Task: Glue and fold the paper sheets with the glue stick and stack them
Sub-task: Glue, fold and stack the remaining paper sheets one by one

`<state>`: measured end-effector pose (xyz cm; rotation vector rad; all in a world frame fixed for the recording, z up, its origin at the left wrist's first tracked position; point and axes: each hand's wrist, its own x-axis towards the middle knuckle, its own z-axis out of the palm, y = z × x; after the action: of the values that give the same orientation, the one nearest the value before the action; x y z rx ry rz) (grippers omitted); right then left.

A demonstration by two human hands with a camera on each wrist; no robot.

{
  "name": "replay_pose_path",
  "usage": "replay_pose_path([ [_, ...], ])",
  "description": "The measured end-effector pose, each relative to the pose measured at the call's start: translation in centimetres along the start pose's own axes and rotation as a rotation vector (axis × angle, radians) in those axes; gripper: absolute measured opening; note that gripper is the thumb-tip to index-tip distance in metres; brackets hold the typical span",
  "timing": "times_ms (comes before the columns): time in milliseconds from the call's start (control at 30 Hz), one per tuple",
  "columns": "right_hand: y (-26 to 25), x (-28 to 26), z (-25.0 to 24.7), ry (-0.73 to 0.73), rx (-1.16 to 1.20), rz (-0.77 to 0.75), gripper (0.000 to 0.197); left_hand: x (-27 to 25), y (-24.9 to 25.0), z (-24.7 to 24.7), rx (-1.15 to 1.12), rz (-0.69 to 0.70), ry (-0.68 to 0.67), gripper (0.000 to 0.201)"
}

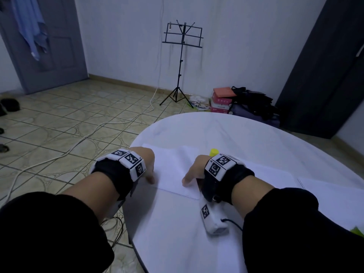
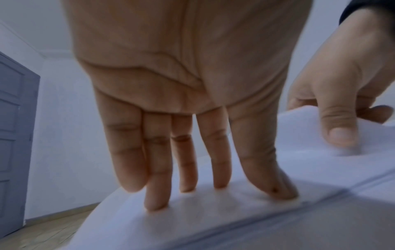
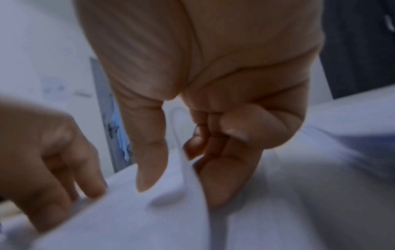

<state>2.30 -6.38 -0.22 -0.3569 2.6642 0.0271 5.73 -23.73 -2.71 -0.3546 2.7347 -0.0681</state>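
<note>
A white paper sheet (image 1: 173, 168) lies on the round white table (image 1: 256, 134) in front of me. My left hand (image 1: 150, 175) presses its left part flat with straight fingers (image 2: 215, 177), the fingertips on the paper (image 2: 192, 219). My right hand (image 1: 192, 174) pinches the sheet's raised edge (image 3: 190, 170) between thumb (image 3: 149, 169) and forefinger, its other fingers curled in. In the left wrist view the right hand (image 2: 337, 128) shows holding that lifted edge. A yellow glue stick (image 1: 214, 152) stands just beyond the right wrist, mostly hidden by it.
More white paper (image 1: 331, 196) lies to the right on the table. A yellow-green scrap (image 1: 357, 231) shows at the right edge. Beyond the table, on the tiled floor, are a black music stand (image 1: 182, 62), boxes and bags (image 1: 236, 101) and a white cable (image 1: 78, 140).
</note>
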Motion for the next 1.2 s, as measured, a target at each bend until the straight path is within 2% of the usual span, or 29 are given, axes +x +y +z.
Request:
replay_pose_path([
  [67, -0.1, -0.3, 0.2, -0.003, 0.076, -0.031, 0.031, -0.1, 0.1, 0.1, 0.004, 0.0, -0.001, 0.045],
  [300, -0.1, -2.9, 0.8, 0.077, 0.228, -0.209, 0.036, 0.1, -0.2, 1.1, 0.013, 0.003, 0.044, 0.037],
  [433, -0.6, -4.2, 1.3, 0.072, 0.275, -0.281, 0.04, -0.5, -0.2, 1.4, -0.052, -0.035, 0.071, 0.05],
  [633, -0.9, -5.4, 1.9, 0.086, 0.373, -0.251, 0.046, -1.5, -1.4, 2.3, -0.414, -0.105, 0.242, 0.095],
  [733, -0.6, -6.1, 1.9, 0.153, 0.454, -0.209, 0.047, -1.8, -2.2, 2.0, -0.612, -0.033, 0.33, 0.096],
  [833, -0.6, -6.3, 2.4, 0.102, 0.693, -0.187, 0.049, -2.5, -3.4, 1.5, -0.822, -0.152, 0.273, 0.108],
  [900, -0.3, -6.6, 2.5, 0.036, 0.853, -0.191, 0.046, -2.7, -4.0, 1.4, -0.889, -0.183, 0.241, 0.105],
  [1000, 0.4, -7.9, 2.1, -0.048, 1.05, -0.204, 0.035, -3.1, -4.8, 1.1, -0.932, -0.167, 0.264, 0.102],
  [1067, 1.2, -8.6, 1.8, -0.088, 1.128, -0.219, 0.034, -3.6, -4.9, 0.9, -1.074, -0.146, 0.291, 0.094],
  [1133, 2.2, -9.6, 1.7, -0.09, 1.187, -0.206, 0.031, -4.4, -4.4, 0.6, -1.229, -0.084, 0.305, 0.086],
  [1200, 4.0, -10.5, 1.7, -0.019, 1.213, -0.163, 0.038, -5.5, -3.3, 0.4, -1.309, 0.001, 0.323, 0.086],
])
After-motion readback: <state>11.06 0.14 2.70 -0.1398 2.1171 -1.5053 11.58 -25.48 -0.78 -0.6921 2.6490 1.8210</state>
